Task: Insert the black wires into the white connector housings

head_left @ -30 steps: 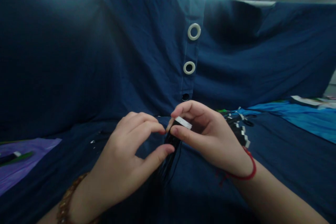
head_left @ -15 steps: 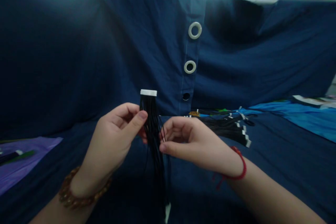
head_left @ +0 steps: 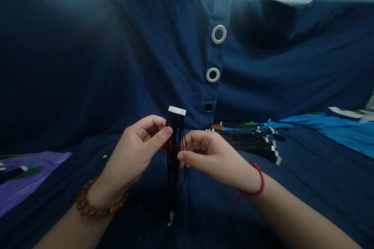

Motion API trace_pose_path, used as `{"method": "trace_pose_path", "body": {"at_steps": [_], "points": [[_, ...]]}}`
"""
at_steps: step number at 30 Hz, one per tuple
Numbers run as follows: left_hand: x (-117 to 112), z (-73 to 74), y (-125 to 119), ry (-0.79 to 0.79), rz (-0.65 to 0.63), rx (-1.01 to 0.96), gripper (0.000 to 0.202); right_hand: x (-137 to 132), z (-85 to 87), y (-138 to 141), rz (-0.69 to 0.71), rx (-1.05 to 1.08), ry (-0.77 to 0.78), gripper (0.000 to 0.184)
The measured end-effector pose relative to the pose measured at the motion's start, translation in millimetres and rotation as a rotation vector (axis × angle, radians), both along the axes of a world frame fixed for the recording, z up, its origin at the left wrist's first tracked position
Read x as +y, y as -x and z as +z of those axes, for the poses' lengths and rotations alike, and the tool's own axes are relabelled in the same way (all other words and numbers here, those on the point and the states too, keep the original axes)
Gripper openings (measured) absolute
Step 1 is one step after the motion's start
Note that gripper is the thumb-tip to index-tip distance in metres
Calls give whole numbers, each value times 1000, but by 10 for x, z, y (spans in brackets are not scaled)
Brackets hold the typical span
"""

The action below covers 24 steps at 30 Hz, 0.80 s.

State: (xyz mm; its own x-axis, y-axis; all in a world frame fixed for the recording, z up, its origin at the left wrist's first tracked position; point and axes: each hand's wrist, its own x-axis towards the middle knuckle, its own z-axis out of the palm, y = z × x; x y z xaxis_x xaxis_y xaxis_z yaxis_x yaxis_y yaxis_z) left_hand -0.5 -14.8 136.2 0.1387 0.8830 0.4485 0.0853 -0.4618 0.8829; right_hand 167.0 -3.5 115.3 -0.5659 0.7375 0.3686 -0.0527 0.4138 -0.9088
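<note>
A wire harness of thin black wires hangs upright between my hands. Its wide white connector is at the top, and a smaller white end dangles below. My left hand pinches the left side of the wires just under the connector, thumb in front. Lower down, my right hand has thumb and fingers closed at the right edge of the bundle, with a few loose strands passing by its fingertips. The fingers behind the wires are partly hidden.
More black harnesses with white connectors lie in a pile at the right. Blue material is spread beyond them, and a purple sheet lies at the left. A dark blue cloth with white eyelets hangs behind.
Both hands are closer together, the left having shifted right with the harness. The connector has moved right and slightly down, and the lower end has swung left and up.
</note>
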Motion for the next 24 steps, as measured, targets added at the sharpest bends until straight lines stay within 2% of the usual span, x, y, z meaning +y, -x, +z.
{"method": "trace_pose_path", "body": {"at_steps": [7, 14, 17, 20, 22, 24], "points": [[-31, 39, -65, 57, -132, 164, 9, -40, 69, -16, -132, 185, -61, 14], [0, -72, -99, 222, -421, 339, 26, -30, 166, -115, -260, 284, -115, 13], [15, -127, -127, 298, -485, 343, 31, -35, 178, -146, -300, 314, -131, 11], [72, -150, -124, 401, -548, 296, 25, -33, 197, -196, -355, 364, -151, 9], [129, -156, -87, 394, -579, 373, 18, -27, 226, -252, -398, 405, -169, 7], [182, -164, -34, 292, -613, 563, 14, -22, 262, -317, -439, 443, -192, 8]]}}
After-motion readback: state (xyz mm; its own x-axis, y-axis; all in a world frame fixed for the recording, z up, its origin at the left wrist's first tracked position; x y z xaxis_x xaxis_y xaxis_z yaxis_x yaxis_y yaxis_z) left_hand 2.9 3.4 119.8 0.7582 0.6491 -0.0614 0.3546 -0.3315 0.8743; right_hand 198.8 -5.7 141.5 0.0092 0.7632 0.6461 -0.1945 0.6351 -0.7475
